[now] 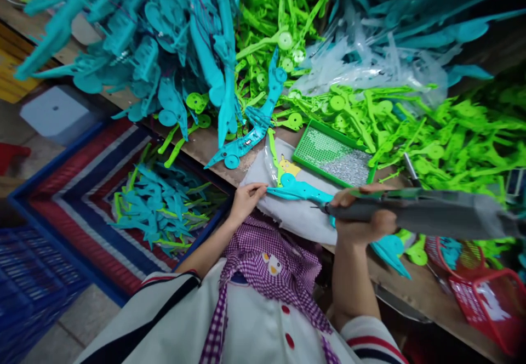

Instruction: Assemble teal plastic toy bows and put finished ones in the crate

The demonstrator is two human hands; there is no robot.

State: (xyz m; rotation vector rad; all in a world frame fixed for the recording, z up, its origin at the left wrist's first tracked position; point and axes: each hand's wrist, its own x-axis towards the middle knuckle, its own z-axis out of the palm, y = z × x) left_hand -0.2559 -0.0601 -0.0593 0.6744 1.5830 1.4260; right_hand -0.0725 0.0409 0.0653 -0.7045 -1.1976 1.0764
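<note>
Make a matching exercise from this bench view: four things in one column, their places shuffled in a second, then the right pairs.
Things:
1. grey power screwdriver
2. green tray of screws
3. red basket
4. striped bag

Places:
A. below the bench, holding finished teal and green parts
B. in the right hand, tip at the teal part
C. on the bench behind the teal part
D. at the bench's right end

The left hand pinches the teal part's end.

Pairs: 1-B, 2-C, 3-D, 4-A
</note>
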